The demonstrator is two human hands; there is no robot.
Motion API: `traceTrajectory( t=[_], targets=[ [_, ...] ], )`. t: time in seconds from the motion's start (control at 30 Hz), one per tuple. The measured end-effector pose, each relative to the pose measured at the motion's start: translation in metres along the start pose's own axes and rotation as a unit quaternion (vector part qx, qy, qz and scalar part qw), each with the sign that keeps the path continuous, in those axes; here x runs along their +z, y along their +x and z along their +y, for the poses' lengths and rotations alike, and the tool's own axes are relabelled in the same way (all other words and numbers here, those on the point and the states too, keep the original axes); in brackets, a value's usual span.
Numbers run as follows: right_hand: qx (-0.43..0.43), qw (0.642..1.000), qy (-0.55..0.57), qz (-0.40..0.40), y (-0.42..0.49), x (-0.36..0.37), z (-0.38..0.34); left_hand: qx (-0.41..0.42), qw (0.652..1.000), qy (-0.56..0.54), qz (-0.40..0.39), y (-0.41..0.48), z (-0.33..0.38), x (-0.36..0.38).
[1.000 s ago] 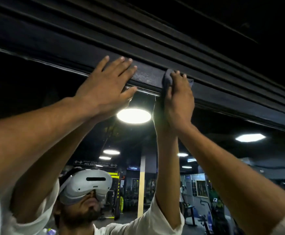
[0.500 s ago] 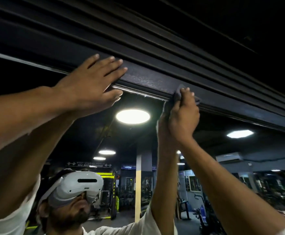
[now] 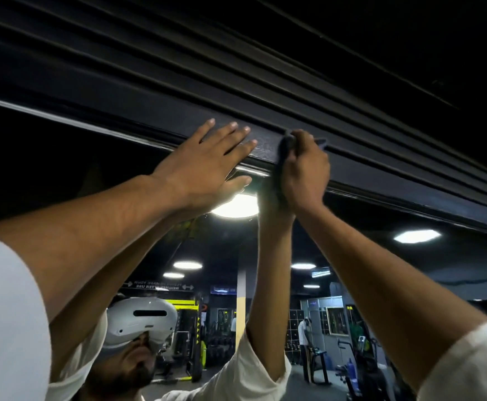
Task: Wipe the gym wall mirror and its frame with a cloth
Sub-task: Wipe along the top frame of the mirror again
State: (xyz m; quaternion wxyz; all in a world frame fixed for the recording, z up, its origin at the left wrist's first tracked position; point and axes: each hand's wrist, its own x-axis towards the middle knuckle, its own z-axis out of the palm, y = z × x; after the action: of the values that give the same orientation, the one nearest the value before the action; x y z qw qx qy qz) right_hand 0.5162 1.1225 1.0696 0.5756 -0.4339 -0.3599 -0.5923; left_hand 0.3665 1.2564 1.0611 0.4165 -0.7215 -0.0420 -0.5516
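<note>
While our left hand (image 3: 207, 157) lies flat, fingers straight, on the dark frame (image 3: 265, 150) above the mirror (image 3: 352, 250), our right hand (image 3: 305, 169) grips the cloth (image 3: 283, 147) (dark, bunched) against that frame, just beside.

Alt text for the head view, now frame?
Right hand grips a dark cloth against the black top frame of a gym wall mirror; left hand rests flat on the frame beside it. The mirror reflects ceiling lights.
</note>
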Motion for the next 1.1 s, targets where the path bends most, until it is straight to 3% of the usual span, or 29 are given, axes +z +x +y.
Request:
traceTrajectory(
  t=[0.13,0.3,0.37,0.6,0.73,0.87,1.1],
  targets=[
    [-0.134,0.988,0.004,-0.074,-0.025,-0.002,-0.008,0.005,1.000,0.004,0.000,0.000,0.000,0.000],
    [-0.019,0.999,-0.022,0.026,-0.043,-0.020,0.024,0.002,1.000,0.006,0.000,0.000,-0.001,0.003],
    [-0.006,1.000,-0.008,0.021,-0.056,-0.011,0.010,-0.003,1.000,0.003,0.002,0.000,0.000,0.004],
    [-0.143,0.989,0.013,-0.032,-0.067,0.004,-0.040,0.027,0.999,0.027,-0.030,-0.010,-0.024,-0.013],
    [-0.054,0.998,-0.018,0.037,-0.032,-0.002,-0.022,0.018,0.997,0.068,-0.033,-0.043,-0.082,-0.036],
    [0.045,0.997,-0.050,0.028,-0.022,0.018,-0.042,-0.001,0.998,0.062,-0.024,-0.072,-0.109,-0.041],
    [-0.137,0.989,-0.047,-0.035,-0.052,0.044,-0.104,0.029,0.999,0.028,-0.032,-0.072,-0.123,-0.041]
  ],
)
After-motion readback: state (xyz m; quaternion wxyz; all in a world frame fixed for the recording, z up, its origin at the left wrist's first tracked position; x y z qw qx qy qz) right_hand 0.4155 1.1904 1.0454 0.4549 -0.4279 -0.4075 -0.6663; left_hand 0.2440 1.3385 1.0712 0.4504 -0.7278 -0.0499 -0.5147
